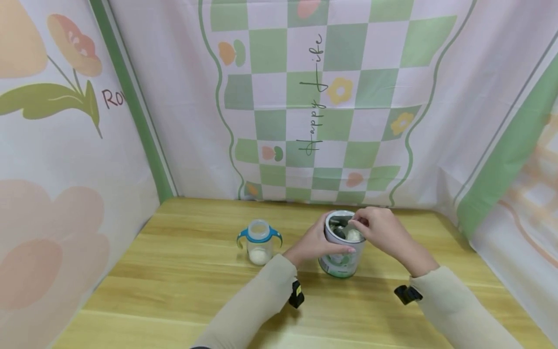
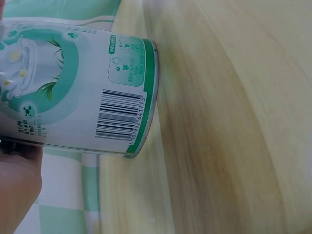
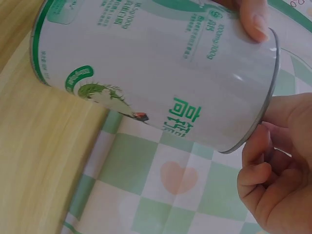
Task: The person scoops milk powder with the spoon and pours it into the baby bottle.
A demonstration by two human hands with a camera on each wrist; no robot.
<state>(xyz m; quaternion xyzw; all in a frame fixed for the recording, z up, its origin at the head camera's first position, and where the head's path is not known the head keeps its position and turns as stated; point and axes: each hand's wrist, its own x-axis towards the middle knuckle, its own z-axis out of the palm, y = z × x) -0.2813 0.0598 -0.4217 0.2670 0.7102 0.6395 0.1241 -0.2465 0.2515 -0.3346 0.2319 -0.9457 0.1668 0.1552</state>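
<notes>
Floral cloth hangs on my far left, soft and matte, printed with orange flowers, olive leaves and the letters "Ro" cut off by a green band. Below it the bench runs across as pale wood with long, smooth grain.

Next I see a baby bottle, squat and clear plastic, with a blue collar and two curved blue handles; a layer of white powder sits in its bottom. It stands just left of my left hand, apart from it.

My left hand wraps the side of a powder can, fingers curled round its wall. The can is a metal cylinder, glossy white with green bands and a shiny rim, standing upright on the bench near the middle, right of the bottle. Its top is open, with white powder inside. On the left wrist view I read a barcode with digits along its edge; on the right wrist view large green Chinese characters and small green print, too fine to read.

My right hand rests over the can's mouth, fingers pinched together at the rim; what they hold is too small to tell.

Behind, a checked green and white backdrop reads "Happy Life" in script, running vertically.
</notes>
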